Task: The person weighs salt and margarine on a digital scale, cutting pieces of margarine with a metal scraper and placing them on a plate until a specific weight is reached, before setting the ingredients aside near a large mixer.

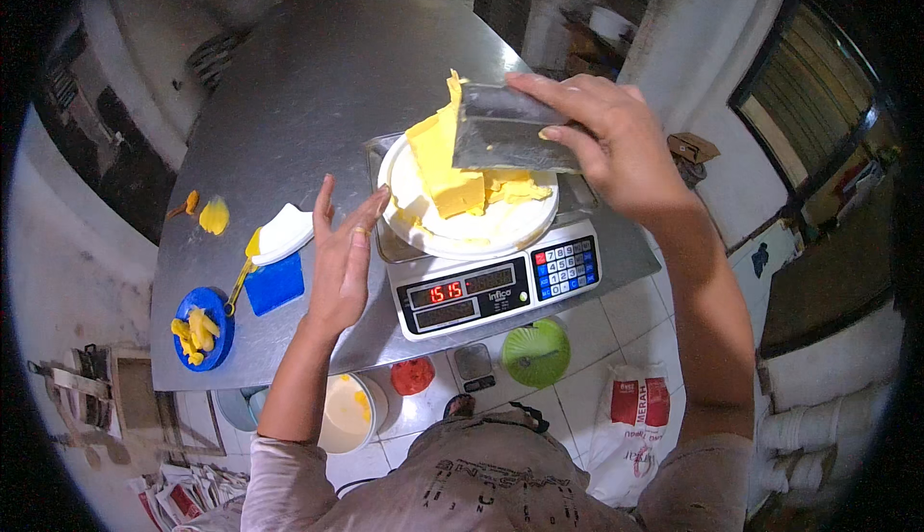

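My right hand (599, 127) grips a flat metal dough scraper (505, 127), its left edge against a block of yellow butter or margarine (440, 164). That block and some smaller lumps lie on a round white lid or plate (462, 232), which rests on the metal pan of a white digital scale (498, 294) with its display lit. My left hand (343, 257) holds nothing. Its fingers are spread, with the fingertips at the plate's left rim; whether they touch it I cannot tell.
Left on the steel table (303, 84) are a blue plate (229, 330) with yellow pieces, a blue scraper (274, 283), a white scraper (285, 234), a yellow-handled tool (237, 288) and yellow smears (214, 216). Below the edge stand a white bucket (350, 413) and a green lid (535, 353).
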The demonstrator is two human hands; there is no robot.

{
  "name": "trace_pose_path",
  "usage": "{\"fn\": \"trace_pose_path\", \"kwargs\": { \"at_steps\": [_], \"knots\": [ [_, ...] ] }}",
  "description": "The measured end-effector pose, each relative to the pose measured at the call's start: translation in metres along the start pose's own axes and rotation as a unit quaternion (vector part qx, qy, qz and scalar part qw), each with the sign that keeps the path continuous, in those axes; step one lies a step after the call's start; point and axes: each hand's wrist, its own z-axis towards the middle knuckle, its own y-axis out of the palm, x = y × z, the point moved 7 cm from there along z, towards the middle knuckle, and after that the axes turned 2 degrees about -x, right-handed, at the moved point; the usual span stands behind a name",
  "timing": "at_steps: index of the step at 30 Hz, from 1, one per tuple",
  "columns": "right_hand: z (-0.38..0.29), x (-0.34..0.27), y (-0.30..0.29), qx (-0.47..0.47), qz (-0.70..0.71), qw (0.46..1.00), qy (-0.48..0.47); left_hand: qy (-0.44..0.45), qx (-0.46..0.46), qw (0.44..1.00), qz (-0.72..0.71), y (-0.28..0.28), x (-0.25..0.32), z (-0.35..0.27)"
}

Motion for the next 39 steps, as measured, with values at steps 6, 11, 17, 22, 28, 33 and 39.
{"fn": "trace_pose_path", "kwargs": {
  "at_steps": [6, 11, 17, 22, 28, 33, 39],
  "knots": [
    [0.014, -0.036, 0.019, -0.013, -0.073, 0.997, -0.015, -0.028, 0.005, 0.999, -0.037, 0.003, -0.005, -0.007],
    [0.007, -0.049, 0.024, 0.077, -0.102, 0.990, -0.066, -0.051, -0.014, 0.998, -0.037, 0.007, -0.010, -0.009],
    [0.010, -0.056, 0.032, 0.018, -0.115, 0.993, -0.035, -0.054, -0.010, 0.998, -0.038, 0.009, -0.009, -0.008],
    [0.003, -0.045, 0.041, -0.001, -0.081, 0.997, -0.007, -0.031, -0.015, 0.998, -0.050, 0.018, 0.003, -0.005],
    [-0.002, -0.050, 0.042, -0.049, -0.062, 0.997, -0.023, -0.052, -0.002, 0.995, -0.085, 0.025, 0.008, -0.005],
    [-0.010, -0.014, 0.059, -0.123, 0.073, 0.976, 0.163, 0.018, 0.056, 0.998, -0.013, 0.010, 0.016, -0.003],
    [-0.023, -0.003, 0.051, -0.123, 0.164, 0.962, 0.178, 0.118, 0.025, 0.983, 0.137, -0.003, 0.050, 0.008]
  ]
}}
